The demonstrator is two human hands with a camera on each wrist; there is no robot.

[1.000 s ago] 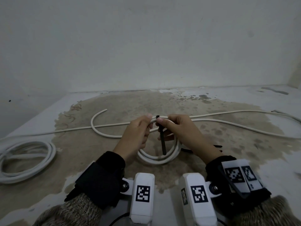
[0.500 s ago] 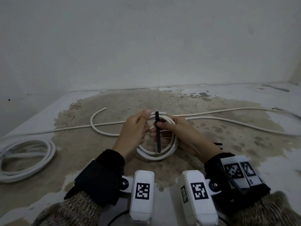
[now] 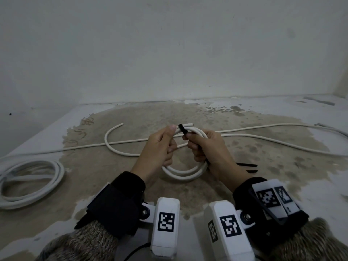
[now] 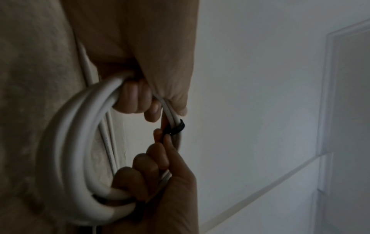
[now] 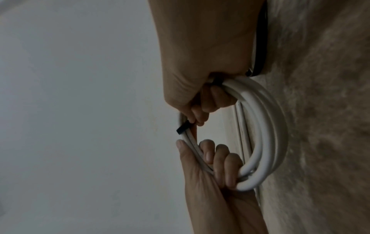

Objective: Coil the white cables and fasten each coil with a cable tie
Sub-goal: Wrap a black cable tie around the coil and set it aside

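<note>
Hands both grip the small white cable coil [image 3: 185, 171] held at centre: left hand [image 3: 160, 147] clamps its turns, right hand [image 3: 207, 149] pinches the black strap tie [image 3: 182, 128] laid across the top, unfastened. Larger white coil [image 3: 32, 182] at nine o'clock shows no tie; loose white cable [image 3: 263, 137] at two o'clock remains uncoiled.

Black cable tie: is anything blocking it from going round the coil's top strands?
Nothing visible does. The black cable tie already lies across the coil between the left hand and right hand.
</note>
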